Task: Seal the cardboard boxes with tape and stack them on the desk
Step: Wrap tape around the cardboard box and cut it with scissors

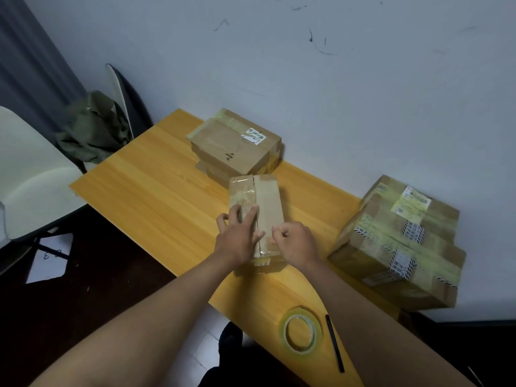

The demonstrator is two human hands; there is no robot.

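Observation:
A small cardboard box (266, 201) lies on the wooden desk (156, 191), its two top flaps meeting in a centre seam, with clear tape over the left flap. My left hand (238, 236) rests flat on the left flap, fingers spread and fairly straight. My right hand (297, 243) sits at the near right of the box, fingers curled, pinching something thin at the seam that looks like a tape end. A roll of clear tape (301, 331) lies on the desk near me. Taped boxes (237, 146) are stacked behind the small box.
A second pile of larger taped boxes (402, 241) stands at the right against the wall. A black pen (334, 343) lies beside the tape roll. White chairs (30, 174) stand left of the desk, one with a green cloth (92, 129) on it.

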